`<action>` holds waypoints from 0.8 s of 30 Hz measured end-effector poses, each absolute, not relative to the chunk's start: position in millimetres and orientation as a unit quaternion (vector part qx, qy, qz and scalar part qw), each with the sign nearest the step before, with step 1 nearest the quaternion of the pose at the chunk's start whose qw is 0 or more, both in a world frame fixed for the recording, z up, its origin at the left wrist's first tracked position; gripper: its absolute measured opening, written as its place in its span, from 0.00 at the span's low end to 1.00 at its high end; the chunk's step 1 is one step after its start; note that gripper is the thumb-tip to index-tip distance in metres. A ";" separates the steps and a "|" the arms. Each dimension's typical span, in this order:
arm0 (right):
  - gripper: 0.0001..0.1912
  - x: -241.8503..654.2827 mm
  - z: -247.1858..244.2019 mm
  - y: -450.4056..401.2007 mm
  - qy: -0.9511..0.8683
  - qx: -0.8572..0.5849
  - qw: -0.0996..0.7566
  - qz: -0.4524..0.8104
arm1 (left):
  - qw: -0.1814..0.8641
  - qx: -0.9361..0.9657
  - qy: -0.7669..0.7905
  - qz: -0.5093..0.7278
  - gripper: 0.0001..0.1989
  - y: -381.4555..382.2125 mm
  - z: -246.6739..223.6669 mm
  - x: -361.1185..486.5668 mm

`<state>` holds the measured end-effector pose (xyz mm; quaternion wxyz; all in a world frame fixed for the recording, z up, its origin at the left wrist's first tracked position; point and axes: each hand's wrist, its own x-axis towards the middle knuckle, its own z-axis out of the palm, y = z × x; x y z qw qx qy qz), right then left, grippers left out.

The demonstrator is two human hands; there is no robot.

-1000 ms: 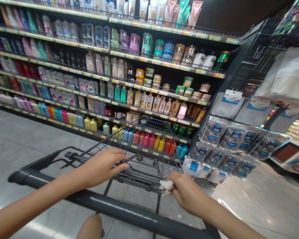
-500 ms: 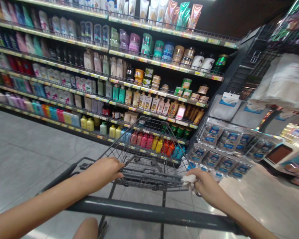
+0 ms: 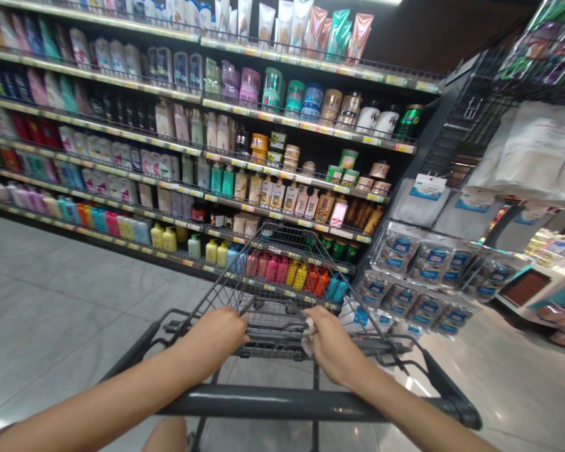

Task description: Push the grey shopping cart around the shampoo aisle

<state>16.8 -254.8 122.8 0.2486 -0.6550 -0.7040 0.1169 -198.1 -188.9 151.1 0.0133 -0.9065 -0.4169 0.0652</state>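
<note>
A dark grey shopping cart (image 3: 282, 402) stands in front of me, its wire basket pointing at the shelves. My left hand (image 3: 223, 333) is closed on the near wire part of the cart, beyond the push bar. To its right, my right hand (image 3: 332, 345) is closed with a crumpled white tissue (image 3: 308, 336) in its fingers, at the same wire part. Thin dark bars show just beyond both fists. Both forearms reach over the push bar. The fingertips are partly hidden.
Shelves (image 3: 249, 207) of bottles, jars and tubes run across the front. At the right hang clear packs (image 3: 398, 248) with blue labels and white bagged goods (image 3: 537, 150). Grey tiled floor (image 3: 75, 289) lies at the left. A knee (image 3: 164, 436) shows below the push bar.
My right hand has moved left with the tissue, from the cart's right side to its middle, near my left hand. My left hand has shifted slightly right and down.
</note>
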 end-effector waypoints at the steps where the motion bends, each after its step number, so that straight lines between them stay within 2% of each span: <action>1: 0.26 10.7 124.5 -253.9 -0.705 -0.651 0.253 0.123 | 0.012 -0.907 -0.416 0.059 0.10 -188.8 149.5 -198.9; 5: 0.27 5.1 133.4 -257.9 -0.722 -0.634 0.231 0.149 | 0.011 -0.908 -0.416 0.035 0.09 -186.8 144.1 -202.9; 9: 0.18 22.2 137.0 -267.5 -0.753 -0.625 0.156 0.133 | 0.010 -0.908 -0.418 0.031 0.09 -185.7 144.4 -205.6; 12: 0.16 45.1 133.1 -274.3 -0.754 -0.632 0.128 0.126 | 0.001 -0.909 -0.416 0.039 0.09 -185.9 146.1 -205.9; 21: 0.19 100.8 137.0 -289.5 -0.702 -0.671 0.150 0.184 | 0.004 -0.908 -0.417 0.039 0.09 -186.9 147.2 -204.1; 24: 0.22 99.4 128.8 -287.7 -0.698 -0.667 0.185 0.182 | -0.005 -0.902 -0.430 0.039 0.09 -187.8 147.1 -202.9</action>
